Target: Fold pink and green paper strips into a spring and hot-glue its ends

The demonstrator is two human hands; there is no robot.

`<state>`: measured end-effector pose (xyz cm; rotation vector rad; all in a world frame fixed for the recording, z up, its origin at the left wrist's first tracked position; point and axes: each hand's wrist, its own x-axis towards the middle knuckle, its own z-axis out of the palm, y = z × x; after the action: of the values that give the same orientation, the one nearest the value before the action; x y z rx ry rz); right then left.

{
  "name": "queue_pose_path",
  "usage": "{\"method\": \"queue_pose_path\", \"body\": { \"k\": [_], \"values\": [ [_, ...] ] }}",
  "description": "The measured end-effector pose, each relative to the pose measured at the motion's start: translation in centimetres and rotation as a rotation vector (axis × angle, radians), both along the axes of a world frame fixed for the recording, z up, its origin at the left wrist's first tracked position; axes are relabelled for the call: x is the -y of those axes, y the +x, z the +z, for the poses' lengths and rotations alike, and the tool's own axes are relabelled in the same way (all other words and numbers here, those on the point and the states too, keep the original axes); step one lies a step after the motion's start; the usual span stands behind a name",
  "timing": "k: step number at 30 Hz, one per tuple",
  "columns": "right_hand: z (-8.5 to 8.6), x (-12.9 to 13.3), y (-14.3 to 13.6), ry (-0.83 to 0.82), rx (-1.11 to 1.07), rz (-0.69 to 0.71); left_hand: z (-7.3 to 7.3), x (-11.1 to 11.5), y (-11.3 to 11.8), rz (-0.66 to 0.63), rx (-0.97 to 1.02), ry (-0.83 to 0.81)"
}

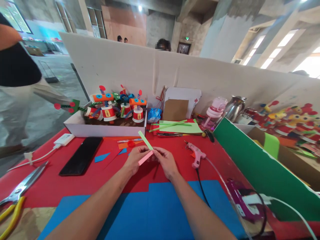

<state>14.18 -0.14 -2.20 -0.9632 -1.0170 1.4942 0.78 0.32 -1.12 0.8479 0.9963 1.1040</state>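
Light green paper strip (pixel 145 140) and pink paper strip (pixel 145 158) held over red-covered tabletop (pixel 75 185), their ends meeting at an angle. Fingers of left hand (pixel 135 159) nearly closed, pink strip pinched. Fingers of right hand (pixel 167 162) closed to a pinch where the strips meet. Green strip slanted up and left from the fingertips, pink one down and left.

Right of the fingers: pink glue gun (pixel 197 155) laid down, cable attached; farther right, green-sided cardboard box (pixel 260 170) and purple power strip (pixel 243 201). Left: blue paper scrap (pixel 102 157), black smartphone (pixel 81 156), then yellow-handled metal scissors (pixel 21 188) well apart. Beyond, to the left: white open box (pixel 107 130) filled with paper-cup figures (pixel 108 113). Beyond, to the right: light green paper sheet (pixel 180 128) with loose strips on top. Nearer than the fingers: blue sheets (pixel 140 213) spread flat.
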Motion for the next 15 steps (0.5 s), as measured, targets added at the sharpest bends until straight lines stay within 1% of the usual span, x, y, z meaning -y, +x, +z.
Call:
{"method": "queue_pose_path", "body": {
  "k": [3, 7, 12, 14, 15],
  "values": [
    [-0.08, 0.01, -0.01, -0.011, 0.02, -0.021, -0.11, 0.04, -0.01, -0.004, -0.029, -0.004],
    [-0.29, -0.05, 0.08, -0.038, 0.018, -0.044, 0.01, 0.04, -0.15, -0.052, -0.141, 0.064],
    [-0.72, -0.32, 0.21, 0.059, 0.114, -0.11, 0.37, -0.06, -0.19, -0.025, -0.325, 0.15],
    [-0.63, -0.37, 0.25, 0.078, 0.147, -0.112, 0.28, -0.23, -0.35, -0.018, -0.343, 0.15],
    [-0.51, -0.36, 0.26, 0.076, 0.146, -0.109, 0.19, -0.37, -0.5, -0.019, -0.319, 0.138]
  ]
}}
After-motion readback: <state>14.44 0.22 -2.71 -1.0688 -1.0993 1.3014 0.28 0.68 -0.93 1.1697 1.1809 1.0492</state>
